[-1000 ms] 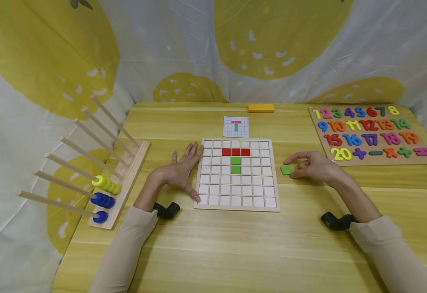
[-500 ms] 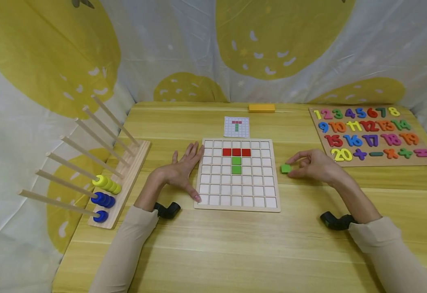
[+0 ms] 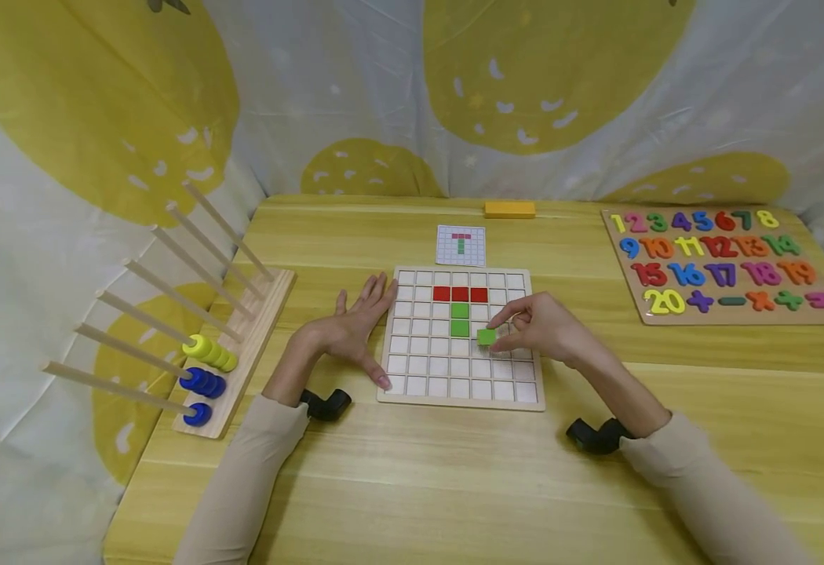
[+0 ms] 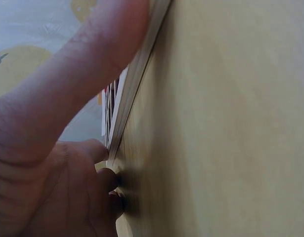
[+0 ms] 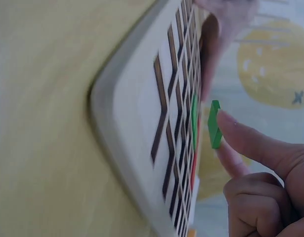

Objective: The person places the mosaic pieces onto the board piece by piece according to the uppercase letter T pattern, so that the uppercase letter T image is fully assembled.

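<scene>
A wooden grid board (image 3: 419, 386) lies in the middle of the table. Three red tiles (image 3: 460, 294) form a row in it, with two green tiles (image 3: 460, 319) in a column below the middle one. Between thumb and index finger my right hand (image 3: 542, 326) pinches a green square tile (image 3: 486, 337), held above the board just right of that column; the right wrist view shows this tile (image 5: 214, 124) apart from the grid. My left hand (image 3: 348, 329) rests spread along the board's left edge, thumb on the near left corner.
Behind the board lies a pattern card (image 3: 461, 246) printed with a red and green T. An orange block (image 3: 509, 210) sits at the back edge. To the left stands a peg rack (image 3: 257, 337) with yellow and blue beads; a number board (image 3: 730, 267) lies at the right.
My right hand has lifted the green tile from beside the board and carried it left over the grid. The left hand stays in place.
</scene>
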Tool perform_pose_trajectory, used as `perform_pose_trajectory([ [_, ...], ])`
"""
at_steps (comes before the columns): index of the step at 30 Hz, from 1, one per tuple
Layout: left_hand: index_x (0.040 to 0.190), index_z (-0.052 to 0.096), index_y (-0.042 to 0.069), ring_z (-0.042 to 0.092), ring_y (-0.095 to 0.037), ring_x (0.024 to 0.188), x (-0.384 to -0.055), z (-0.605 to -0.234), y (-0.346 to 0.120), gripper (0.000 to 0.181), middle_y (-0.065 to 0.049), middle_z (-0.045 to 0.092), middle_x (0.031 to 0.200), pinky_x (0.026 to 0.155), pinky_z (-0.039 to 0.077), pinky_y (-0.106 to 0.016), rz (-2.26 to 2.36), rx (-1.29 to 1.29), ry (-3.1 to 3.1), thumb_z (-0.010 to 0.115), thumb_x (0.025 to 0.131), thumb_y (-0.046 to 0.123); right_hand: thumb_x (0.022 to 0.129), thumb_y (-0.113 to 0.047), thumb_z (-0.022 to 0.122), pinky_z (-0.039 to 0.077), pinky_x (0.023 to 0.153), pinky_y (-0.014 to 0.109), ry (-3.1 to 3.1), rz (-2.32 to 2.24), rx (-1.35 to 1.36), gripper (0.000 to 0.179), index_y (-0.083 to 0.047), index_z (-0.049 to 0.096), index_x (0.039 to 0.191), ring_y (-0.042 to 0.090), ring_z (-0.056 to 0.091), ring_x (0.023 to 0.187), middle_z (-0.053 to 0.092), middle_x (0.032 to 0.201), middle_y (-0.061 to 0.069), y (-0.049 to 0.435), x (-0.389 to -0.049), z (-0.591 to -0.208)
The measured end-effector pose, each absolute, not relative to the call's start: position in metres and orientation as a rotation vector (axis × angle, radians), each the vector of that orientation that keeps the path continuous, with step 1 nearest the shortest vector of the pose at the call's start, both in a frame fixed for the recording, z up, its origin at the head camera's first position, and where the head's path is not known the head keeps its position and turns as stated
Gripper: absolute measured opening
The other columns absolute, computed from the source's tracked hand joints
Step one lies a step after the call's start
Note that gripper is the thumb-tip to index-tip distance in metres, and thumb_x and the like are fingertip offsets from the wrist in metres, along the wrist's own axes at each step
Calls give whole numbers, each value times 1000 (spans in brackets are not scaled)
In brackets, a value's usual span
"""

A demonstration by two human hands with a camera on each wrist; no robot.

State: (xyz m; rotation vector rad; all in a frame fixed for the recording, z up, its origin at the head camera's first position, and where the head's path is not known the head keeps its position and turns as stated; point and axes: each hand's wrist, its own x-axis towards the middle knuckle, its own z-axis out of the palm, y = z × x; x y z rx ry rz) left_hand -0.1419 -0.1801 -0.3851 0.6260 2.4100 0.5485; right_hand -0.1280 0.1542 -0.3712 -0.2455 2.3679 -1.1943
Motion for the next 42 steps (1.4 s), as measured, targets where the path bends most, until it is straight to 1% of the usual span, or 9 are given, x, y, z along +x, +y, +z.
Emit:
perform_pose_trajectory([
  [3,164,-19,12,-31,-31,157,-142,-385,-180,162,-13,-34,168,120,-23,-68,545,619,2410,99,59,48,79,-14,90,25,58,28,2347,-1200,-264,28,-4,79,103,13,25,58,26,58,-4,138,-126,-374],
  [6,164,-19,12,-31,-31,157,-142,-385,-180,162,-13,-34,168,121,-23,-67,542,614,2408,99,59,48,78,-13,91,25,57,27,2338,-1186,-269,29,-4,78,102,14,27,57,30,56,-3,127,-125,-375],
  [10,164,-19,12,-31,-30,157,-143,-384,-180,162,-13,-34,168,121,-23,-67,537,613,2406,99,60,48,76,-12,91,25,54,26,2329,-1173,-262,29,-5,78,101,13,28,55,33,55,-4,120,-124,-377],
  [16,164,-19,12,-31,-31,157,-142,-384,-180,162,-14,-34,168,120,-23,-67,540,619,2403,99,60,49,75,-11,92,27,54,26,2352,-1147,-241,28,-6,78,99,13,31,54,36,55,-4,114,-122,-380],
  [28,164,-18,10,-31,-32,157,-142,-384,-181,160,-14,-34,168,119,-24,-68,556,639,2402,99,61,48,74,-11,93,26,56,27,2403,-1157,-242,29,-8,79,99,14,30,56,31,56,-4,113,-123,-383],
  [36,164,-18,10,-31,-31,157,-141,-383,-180,160,-14,-34,168,120,-24,-68,557,629,2402,99,61,47,76,-9,90,23,54,25,2353,-1225,-269,24,-9,83,99,14,29,57,30,55,-5,117,-124,-384],
  [42,164,-18,11,-31,-31,157,-142,-384,-180,160,-14,-34,168,120,-23,-67,550,628,2406,99,61,47,76,-10,91,23,54,24,2349,-1225,-275,23,-9,83,98,13,30,56,30,54,-6,116,-125,-385],
])
